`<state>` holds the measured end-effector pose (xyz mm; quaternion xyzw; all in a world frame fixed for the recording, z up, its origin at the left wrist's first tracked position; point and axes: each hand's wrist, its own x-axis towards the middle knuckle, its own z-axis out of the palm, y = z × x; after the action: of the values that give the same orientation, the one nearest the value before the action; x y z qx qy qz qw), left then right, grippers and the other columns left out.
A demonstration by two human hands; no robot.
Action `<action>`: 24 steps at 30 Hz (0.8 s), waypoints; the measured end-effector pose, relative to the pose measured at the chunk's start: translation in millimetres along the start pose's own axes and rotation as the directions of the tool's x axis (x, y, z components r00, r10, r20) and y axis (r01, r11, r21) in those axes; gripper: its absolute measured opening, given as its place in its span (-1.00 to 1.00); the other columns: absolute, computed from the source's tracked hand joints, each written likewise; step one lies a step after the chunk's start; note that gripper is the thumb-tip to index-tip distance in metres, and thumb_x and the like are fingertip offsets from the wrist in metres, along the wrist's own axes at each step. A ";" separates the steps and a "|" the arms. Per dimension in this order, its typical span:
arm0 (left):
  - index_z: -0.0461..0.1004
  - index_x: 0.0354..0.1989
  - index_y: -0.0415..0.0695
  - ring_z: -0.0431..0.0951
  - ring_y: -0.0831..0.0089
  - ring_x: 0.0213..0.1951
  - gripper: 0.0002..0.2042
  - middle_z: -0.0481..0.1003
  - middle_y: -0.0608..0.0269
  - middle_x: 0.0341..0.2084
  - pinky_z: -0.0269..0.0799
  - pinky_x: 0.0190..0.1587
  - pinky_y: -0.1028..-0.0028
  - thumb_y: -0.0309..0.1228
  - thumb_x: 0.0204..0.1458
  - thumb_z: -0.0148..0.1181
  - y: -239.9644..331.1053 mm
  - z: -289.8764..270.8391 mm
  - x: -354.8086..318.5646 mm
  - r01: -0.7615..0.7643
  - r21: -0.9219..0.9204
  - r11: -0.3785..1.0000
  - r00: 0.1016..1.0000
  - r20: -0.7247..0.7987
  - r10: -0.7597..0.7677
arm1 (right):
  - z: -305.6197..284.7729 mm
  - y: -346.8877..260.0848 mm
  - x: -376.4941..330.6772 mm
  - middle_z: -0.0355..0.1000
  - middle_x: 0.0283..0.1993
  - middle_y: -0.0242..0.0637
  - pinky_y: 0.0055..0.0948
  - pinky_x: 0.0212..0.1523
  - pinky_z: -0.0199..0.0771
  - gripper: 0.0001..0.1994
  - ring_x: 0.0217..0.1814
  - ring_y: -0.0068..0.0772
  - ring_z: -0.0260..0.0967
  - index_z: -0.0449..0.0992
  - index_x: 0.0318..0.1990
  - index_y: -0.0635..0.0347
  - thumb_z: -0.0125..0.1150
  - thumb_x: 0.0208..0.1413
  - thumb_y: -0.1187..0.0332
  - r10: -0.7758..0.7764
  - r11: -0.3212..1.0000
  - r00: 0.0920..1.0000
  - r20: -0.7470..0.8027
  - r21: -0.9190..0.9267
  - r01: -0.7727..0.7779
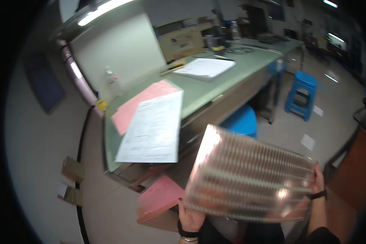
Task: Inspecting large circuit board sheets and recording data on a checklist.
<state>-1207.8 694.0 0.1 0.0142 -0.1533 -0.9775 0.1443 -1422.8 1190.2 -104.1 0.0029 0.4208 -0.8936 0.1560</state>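
Observation:
A large, shiny copper-coloured circuit board panel (252, 179) with rows of a repeating pattern is held tilted in front of my body. Its lower left corner is gripped by my left hand (192, 217), thumb over the edge. My right hand (318, 181) closes on the panel's right edge. Some fingers of both hands are hidden behind it. Just left of my left hand is a stack topped with a pink sheet (162, 195), its sides brownish. Motion blurs the panel's fine detail.
A green-topped workbench (195, 99) carries a printed white sheet (152, 130) over pink paper (144, 101), and a white paper pile (206, 68). Blue stools (301, 95) stand beyond the bench's front. Small cardboard boxes (73, 168) are at the left. A brown surface (356, 171) lies at the right.

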 end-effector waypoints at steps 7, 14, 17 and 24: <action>0.18 0.14 -0.19 0.37 0.39 0.01 -0.62 0.37 0.20 -0.02 0.31 0.05 0.36 -0.51 0.13 -0.02 -177.6 35.2 22.9 0.195 0.352 0.915 0.981 -0.065 -0.184 | 72.8 48.0 -55.1 0.45 -0.12 -0.32 -0.43 -0.22 0.50 -0.62 -0.11 -0.50 0.42 0.30 0.07 0.12 0.01 0.18 0.12 -0.047 0.981 0.977 -0.209 0.172 0.084; 0.21 0.09 -0.21 0.44 0.37 -0.06 -0.62 0.40 0.17 -0.06 0.38 -0.01 0.36 -0.41 0.11 0.05 -143.3 23.0 40.9 0.344 0.485 0.804 0.935 -0.099 -0.341 | 52.2 -28.5 -79.0 0.39 -0.04 0.10 -0.12 -0.20 0.56 -0.32 -0.13 -0.02 0.46 -0.03 0.29 0.22 -0.20 0.18 -0.11 0.062 0.993 0.979 0.196 0.085 -0.080; 0.20 0.09 -0.23 0.46 0.37 -0.09 -0.60 0.42 0.15 -0.09 0.42 -0.04 0.35 -0.36 0.11 0.07 -137.4 22.9 34.9 0.420 0.508 0.752 0.900 -0.129 -0.416 | 61.6 -27.0 -53.8 0.39 -0.04 0.14 -0.18 -0.29 0.59 -0.27 -0.20 0.02 0.48 -0.08 0.31 0.20 -0.26 0.16 -0.17 0.083 0.996 0.984 0.159 0.029 -0.089; 0.15 0.17 -0.23 0.28 0.49 0.08 -0.55 0.31 0.24 0.06 0.20 0.10 0.44 -0.21 0.20 -0.09 -132.0 -9.8 0.3 0.313 0.650 0.693 0.931 -0.067 -0.358 | 138.8 4.5 -22.0 0.40 -0.07 -0.27 -0.49 -0.12 0.40 -0.59 -0.11 -0.48 0.38 0.26 0.05 0.32 0.12 0.12 0.27 0.021 0.972 0.987 0.156 -0.236 0.017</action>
<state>-1244.0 811.3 -49.3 0.0594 -0.4820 -0.8724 -0.0554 -1383.1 1089.1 -14.8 -0.0859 0.5106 -0.8344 0.1888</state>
